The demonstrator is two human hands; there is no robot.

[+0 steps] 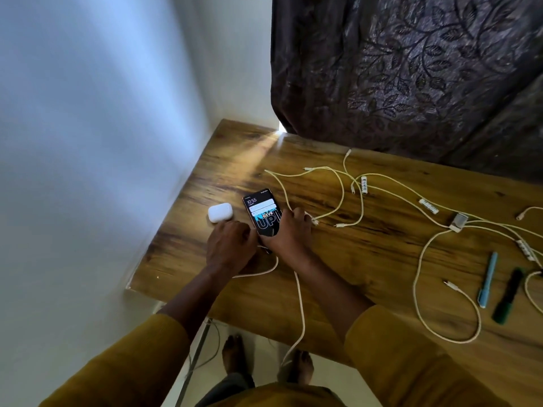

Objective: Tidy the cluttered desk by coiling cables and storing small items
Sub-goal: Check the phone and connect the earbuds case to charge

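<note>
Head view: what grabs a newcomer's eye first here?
The lit black smartphone near the wooden desk's left end, with both hands on it: the right hand holds its lower edge, the left hand sits at its left side. Next, the tangle of pale yellow cables sprawling across the middle and right. A white earbud case lies just left of the phone.

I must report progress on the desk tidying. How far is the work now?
Nothing looks done yet. Both hands, left hand and right hand, are at the phone, which lies by the white earbud case. The cables lie uncoiled; the batteries and two pens lie loose on the desk.
</note>
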